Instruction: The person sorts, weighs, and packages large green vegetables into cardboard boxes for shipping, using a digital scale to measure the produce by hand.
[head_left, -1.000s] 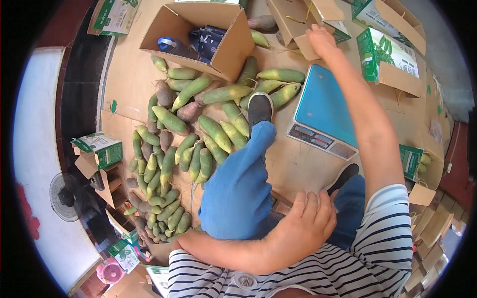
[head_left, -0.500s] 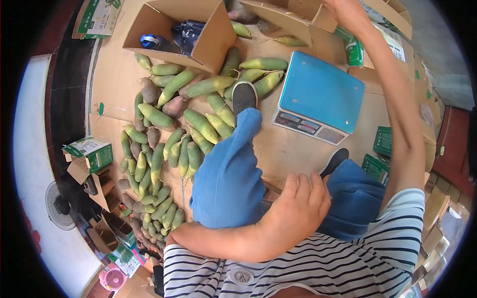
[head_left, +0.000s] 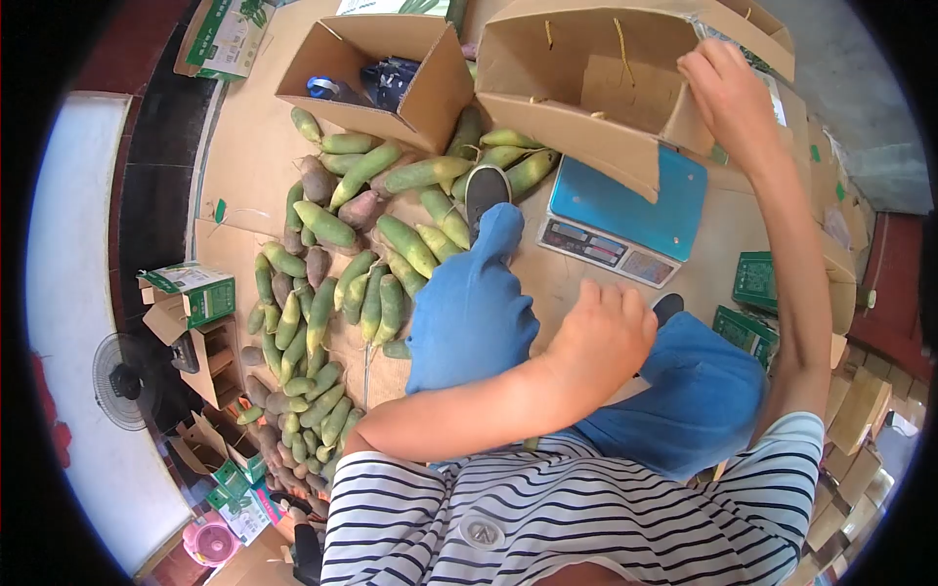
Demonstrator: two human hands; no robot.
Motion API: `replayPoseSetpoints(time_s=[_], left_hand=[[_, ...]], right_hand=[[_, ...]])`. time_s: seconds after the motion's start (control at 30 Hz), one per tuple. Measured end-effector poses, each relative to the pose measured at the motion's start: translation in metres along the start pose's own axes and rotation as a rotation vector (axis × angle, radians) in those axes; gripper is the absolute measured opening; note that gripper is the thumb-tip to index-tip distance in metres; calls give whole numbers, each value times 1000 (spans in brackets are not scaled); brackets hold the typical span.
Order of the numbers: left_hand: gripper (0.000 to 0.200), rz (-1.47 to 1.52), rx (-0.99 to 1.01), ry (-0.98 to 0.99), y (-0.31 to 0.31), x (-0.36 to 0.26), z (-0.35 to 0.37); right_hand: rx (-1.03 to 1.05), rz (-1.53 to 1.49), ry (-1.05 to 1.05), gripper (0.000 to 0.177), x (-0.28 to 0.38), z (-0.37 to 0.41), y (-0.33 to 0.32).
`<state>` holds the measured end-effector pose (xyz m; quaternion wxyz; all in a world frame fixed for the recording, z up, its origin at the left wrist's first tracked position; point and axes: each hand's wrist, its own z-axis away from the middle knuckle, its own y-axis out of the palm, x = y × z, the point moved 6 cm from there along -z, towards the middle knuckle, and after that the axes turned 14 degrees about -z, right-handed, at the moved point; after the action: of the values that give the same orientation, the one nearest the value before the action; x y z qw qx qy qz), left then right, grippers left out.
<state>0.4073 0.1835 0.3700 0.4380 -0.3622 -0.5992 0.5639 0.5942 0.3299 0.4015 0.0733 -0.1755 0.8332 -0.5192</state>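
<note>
My right hand (head_left: 728, 98) is closed on the right edge of an open cardboard box (head_left: 547, 73) with yellow cord loops inside. The box is tilted, and its front flap hangs over the far part of a blue-topped digital scale (head_left: 625, 210). My left hand (head_left: 608, 327) is above my lap, near the scale's front, with its fingers curled and nothing visible in them. Several green radishes (head_left: 327, 225) lie on the floor to the left, mixed with reddish-purple ones (head_left: 362, 208).
Another cardboard box (head_left: 430, 88), holding a blue-capped bottle and dark cloth, stands behind the radishes. Green-and-white cartons (head_left: 210, 298) stand at the left, near a fan (head_left: 125, 381). Green cartons (head_left: 745, 332) lie right of my legs. My shoe (head_left: 484, 190) is among the radishes.
My right hand has brought the cardboard box nearer, so it now partly covers the scale. My left hand has lifted slightly forward and its fingers have curled more. The view has shifted slightly.
</note>
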Motion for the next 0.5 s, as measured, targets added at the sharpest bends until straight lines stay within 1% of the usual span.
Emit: replayPoseSetpoints(time_s=[0.07, 0.17, 0.23, 0.27, 0.37, 0.47, 0.5], left_hand=[[32, -7, -32, -10, 0, -1, -3], [30, 17, -113, -21, -3, -1, -3], [29, -3, -86, -15, -4, -1, -3], [28, -15, -74, -9, -4, -2, -3], [27, 19, -114, -3, -2, -3, -4], [27, 8, -63, 22, -1, -5, -5], [26, 11, -78, 22, -1, -6, -6]], right_hand=[[-58, -28, -7, 13, 10, 11, -26], [-102, -106, 35, 10, 4, 37, -65], [-85, -247, 211, 9, -22, 69, -72], [-80, -316, 301, 9, -36, 87, -72], [-77, -347, 433, 9, -66, 143, -60], [63, -416, 556, 10, -99, 199, -25], [77, -432, 542, 12, -110, 215, -17]])
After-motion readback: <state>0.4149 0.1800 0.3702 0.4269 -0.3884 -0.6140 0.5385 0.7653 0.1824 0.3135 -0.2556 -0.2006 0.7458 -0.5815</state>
